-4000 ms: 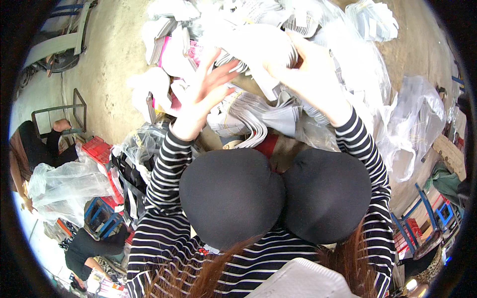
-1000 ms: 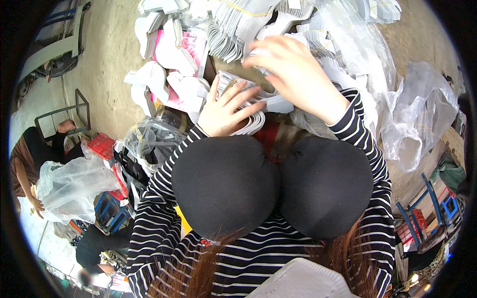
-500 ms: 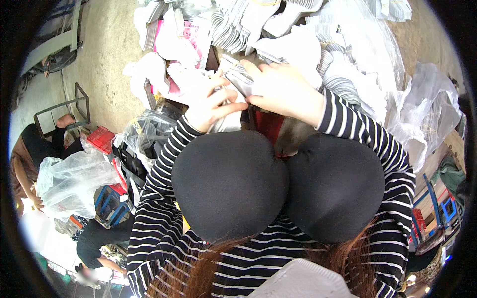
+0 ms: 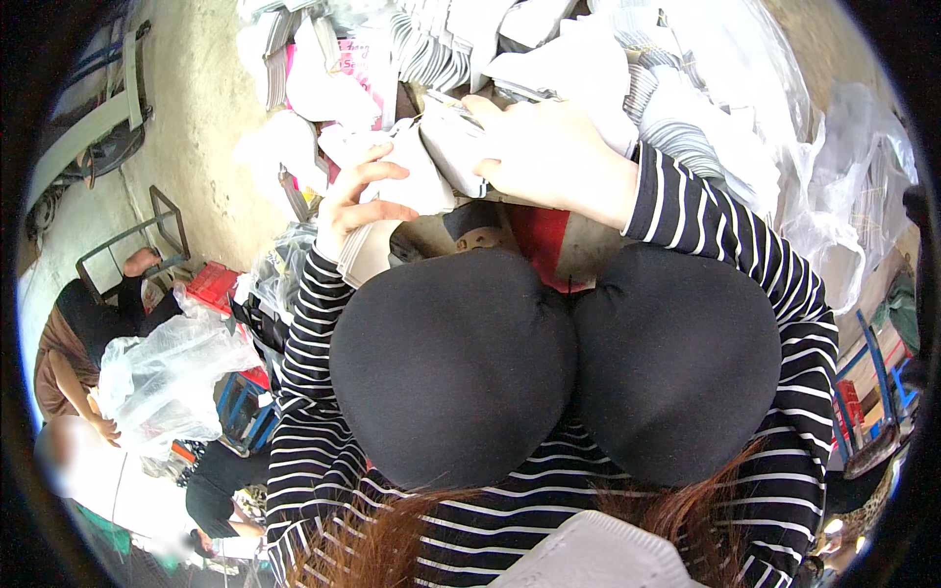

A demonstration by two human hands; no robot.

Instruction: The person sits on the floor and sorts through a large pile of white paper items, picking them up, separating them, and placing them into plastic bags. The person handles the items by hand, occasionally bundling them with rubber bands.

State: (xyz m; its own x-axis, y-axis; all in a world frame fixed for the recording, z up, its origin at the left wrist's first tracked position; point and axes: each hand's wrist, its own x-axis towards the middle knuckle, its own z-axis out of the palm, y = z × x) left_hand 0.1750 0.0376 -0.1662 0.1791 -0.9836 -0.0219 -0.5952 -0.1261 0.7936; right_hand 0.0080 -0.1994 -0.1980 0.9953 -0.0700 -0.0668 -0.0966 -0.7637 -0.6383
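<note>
My right hand point(image 4: 559, 157) is over a small bundle of white flat cut pieces point(image 4: 453, 147), its thumb and forefinger gripping the near side. Left of it, my left hand point(image 4: 355, 201) has curved fingers, slightly apart. A thin white stack point(image 4: 368, 251) juts out below that palm and appears held in it; part is hidden by the hand. Between the hands lies another white piece point(image 4: 417, 174), close to the left fingertips. Whether the left fingers touch it I cannot tell.
Heaps of curved white-grey stacked pieces point(image 4: 431, 54) lie beyond my hands, with a pink printed sheet point(image 4: 365, 73) among them. Clear plastic bags point(image 4: 843, 186) are at right. My black-covered knees point(image 4: 451, 372) are close below. Another person point(image 4: 74, 343) sits at far left beside plastic sheeting point(image 4: 162, 382).
My left hand has moved left and slightly down, away from the right hand, and the thin white stack went with it. The right hand stays near the same bundle.
</note>
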